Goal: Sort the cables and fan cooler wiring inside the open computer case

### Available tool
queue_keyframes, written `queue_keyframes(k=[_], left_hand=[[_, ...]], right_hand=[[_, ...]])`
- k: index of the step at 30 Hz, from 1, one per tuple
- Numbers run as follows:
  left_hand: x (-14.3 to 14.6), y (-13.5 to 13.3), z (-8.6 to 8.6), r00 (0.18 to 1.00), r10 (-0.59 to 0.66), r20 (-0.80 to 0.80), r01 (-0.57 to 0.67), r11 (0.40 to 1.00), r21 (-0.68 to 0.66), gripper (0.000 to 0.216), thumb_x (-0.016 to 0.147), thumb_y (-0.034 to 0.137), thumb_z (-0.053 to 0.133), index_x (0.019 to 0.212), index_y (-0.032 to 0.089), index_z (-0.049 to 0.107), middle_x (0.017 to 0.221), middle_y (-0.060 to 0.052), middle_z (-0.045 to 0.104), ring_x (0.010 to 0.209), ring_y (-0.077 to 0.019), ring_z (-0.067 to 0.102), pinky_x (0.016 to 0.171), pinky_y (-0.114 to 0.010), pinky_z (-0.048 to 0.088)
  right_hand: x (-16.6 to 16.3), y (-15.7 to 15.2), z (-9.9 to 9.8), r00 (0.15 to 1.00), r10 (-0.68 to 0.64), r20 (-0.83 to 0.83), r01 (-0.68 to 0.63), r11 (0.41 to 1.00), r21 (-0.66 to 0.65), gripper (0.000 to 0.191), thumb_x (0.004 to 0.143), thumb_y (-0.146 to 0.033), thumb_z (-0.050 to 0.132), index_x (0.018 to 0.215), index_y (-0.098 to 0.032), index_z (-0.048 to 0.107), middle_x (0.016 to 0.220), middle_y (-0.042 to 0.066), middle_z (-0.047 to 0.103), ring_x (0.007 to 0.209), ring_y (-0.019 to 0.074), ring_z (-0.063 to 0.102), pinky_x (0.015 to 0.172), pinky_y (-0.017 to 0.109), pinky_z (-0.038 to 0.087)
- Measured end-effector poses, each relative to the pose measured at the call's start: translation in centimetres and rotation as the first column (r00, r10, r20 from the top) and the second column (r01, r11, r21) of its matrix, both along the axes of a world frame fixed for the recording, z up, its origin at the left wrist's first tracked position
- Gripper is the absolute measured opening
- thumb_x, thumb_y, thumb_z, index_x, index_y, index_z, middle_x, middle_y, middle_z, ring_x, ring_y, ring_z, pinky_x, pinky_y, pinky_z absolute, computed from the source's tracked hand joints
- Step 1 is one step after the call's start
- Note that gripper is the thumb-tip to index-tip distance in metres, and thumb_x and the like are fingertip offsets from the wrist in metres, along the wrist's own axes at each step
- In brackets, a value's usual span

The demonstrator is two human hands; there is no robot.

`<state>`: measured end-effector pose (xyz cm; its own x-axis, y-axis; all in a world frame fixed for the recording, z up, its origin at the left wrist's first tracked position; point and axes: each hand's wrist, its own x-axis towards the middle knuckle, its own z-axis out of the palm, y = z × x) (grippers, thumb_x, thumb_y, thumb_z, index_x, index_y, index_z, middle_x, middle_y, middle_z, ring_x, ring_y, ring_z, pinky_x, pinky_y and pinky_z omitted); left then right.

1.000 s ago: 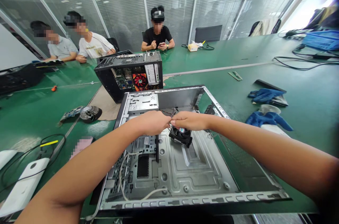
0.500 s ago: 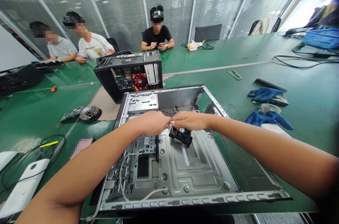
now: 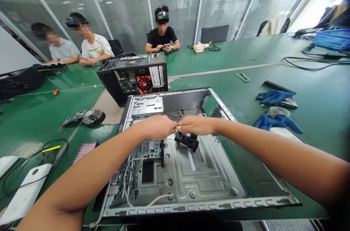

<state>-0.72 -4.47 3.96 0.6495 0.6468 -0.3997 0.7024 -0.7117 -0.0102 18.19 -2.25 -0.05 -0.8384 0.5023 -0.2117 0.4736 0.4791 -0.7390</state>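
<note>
An open computer case (image 3: 186,183) lies on its side before me, its bare metal floor facing up. Over its middle my left hand (image 3: 161,127) and my right hand (image 3: 195,124) meet fingertip to fingertip, both closed in a pinch. Whatever they pinch is too small or hidden to make out. Thin dark wires (image 3: 171,115) run just behind the fingertips. Under my right hand a black cooling fan (image 3: 187,141) rests in the case, tilted and partly covered by the fingers. A pale grey cable (image 3: 125,181) curves along the left part of the case.
Behind stands a second computer case (image 3: 132,76) with a red fan inside. Blue gloves (image 3: 276,121) and memory sticks (image 3: 242,77) lie to the right. At left are a loose round cooler (image 3: 93,118) and a white power strip (image 3: 26,194). Three people sit across the green table (image 3: 207,67).
My hands hold almost the same pinched pose above the fan. Across the table, the person in the white shirt has drawn their hands together.
</note>
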Motion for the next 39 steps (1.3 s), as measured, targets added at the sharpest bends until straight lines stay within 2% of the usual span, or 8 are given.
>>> queue_keyframes(k=[10, 17, 25, 39], left_hand=[[0.17, -0.18, 0.21, 1.0, 0.0, -0.031, 0.0, 1.0, -0.022, 0.038, 0.095, 0.037, 0.03, 0.101, 0.018, 0.063, 0.087, -0.012, 0.068, 0.07, -0.0217, 0.061, 0.063, -0.033, 0.044], [0.13, 0.03, -0.12, 0.999, -0.019, -0.041, 0.019, 1.0, -0.019, 0.037, 0.096, 0.035, 0.029, 0.098, 0.016, 0.061, 0.086, -0.013, 0.068, 0.067, -0.0209, 0.061, 0.06, -0.031, 0.043], [0.18, 0.03, -0.01, 0.999, -0.014, -0.036, 0.013, 1.0, -0.008, 0.039, 0.096, 0.036, 0.028, 0.098, 0.017, 0.061, 0.085, -0.012, 0.068, 0.067, -0.0204, 0.061, 0.061, -0.031, 0.043], [0.09, -0.07, 0.01, 0.999, -0.036, -0.021, 0.037, 0.999, 0.036, 0.036, 0.095, 0.036, 0.029, 0.096, 0.019, 0.062, 0.079, -0.01, 0.066, 0.062, -0.0195, 0.058, 0.054, -0.03, 0.036]], right_hand=[[0.03, 0.05, -0.09, 1.0, 0.003, 0.018, -0.003, 1.0, 0.019, 0.036, 0.092, -0.039, 0.036, 0.07, -0.016, 0.052, 0.066, 0.001, 0.051, 0.063, 0.0135, 0.046, 0.061, 0.028, 0.037], [-0.2, -0.34, 0.25, 0.998, -0.004, 0.07, -0.005, 0.992, 0.126, 0.031, 0.093, -0.033, 0.034, 0.071, -0.017, 0.048, 0.07, 0.003, 0.053, 0.066, 0.0144, 0.048, 0.065, 0.029, 0.037], [-0.14, -0.31, 0.25, 0.998, -0.004, 0.058, -0.004, 0.99, 0.141, 0.032, 0.093, -0.033, 0.034, 0.071, -0.017, 0.05, 0.07, 0.003, 0.055, 0.066, 0.014, 0.049, 0.065, 0.028, 0.038], [0.0, -0.12, 0.27, 1.0, 0.013, 0.028, -0.014, 0.999, 0.034, 0.035, 0.091, -0.036, 0.035, 0.068, -0.016, 0.052, 0.065, 0.001, 0.052, 0.063, 0.0133, 0.046, 0.063, 0.028, 0.038]])
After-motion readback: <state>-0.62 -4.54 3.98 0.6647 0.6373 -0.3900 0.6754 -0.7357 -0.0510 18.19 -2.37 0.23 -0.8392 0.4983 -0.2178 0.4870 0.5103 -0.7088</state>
